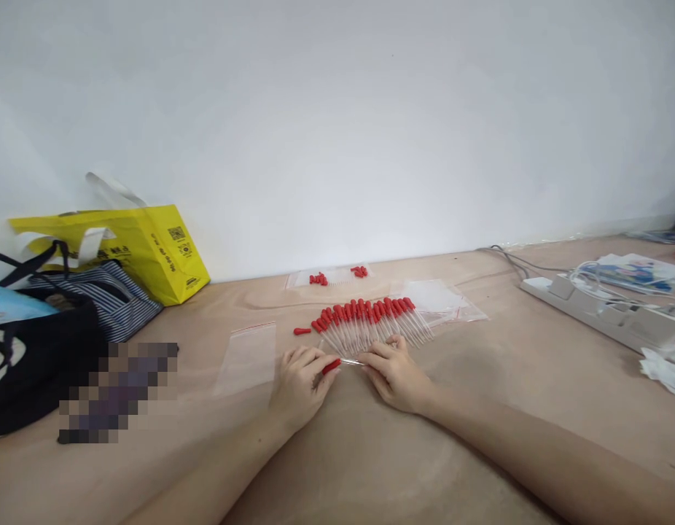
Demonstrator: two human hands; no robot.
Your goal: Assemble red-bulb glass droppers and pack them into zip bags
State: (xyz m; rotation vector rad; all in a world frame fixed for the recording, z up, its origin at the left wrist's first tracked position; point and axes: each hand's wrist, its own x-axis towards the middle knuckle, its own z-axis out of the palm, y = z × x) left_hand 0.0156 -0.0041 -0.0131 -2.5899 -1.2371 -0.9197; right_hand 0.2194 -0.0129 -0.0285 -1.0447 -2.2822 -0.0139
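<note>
At the far left the yellow bag (173, 255) stands on the tabletop (222, 310), well apart from the work. Further in, a flat plastic bag (247, 357) lies just beside the left hand (299, 379), and a loose red cap (302, 331) lies a little beyond that hand, where a knuckle could roll it off. The left fingers are clamped on a second one, the held cap (331, 367). From it a clear tube (350, 362) runs across to the right hand (395, 372), whose fingers are closed on the tube's far part; how deep the tube sits in the cap I cannot tell. To do this well, hold the two in one straight line, pinch the tube close to the cap, and push with a small twist, since a sideways lean could snap something that looks this thin. Steady pressure should serve better than a hard shove. Just beyond both hands the row of capped droppers (364, 321) fans out rightwards, caps pointing away from the person; the right knuckles look close to the tips, so lift clear rather than sweep across. On the far right the power strip (605, 313) lies well out of the way
</note>
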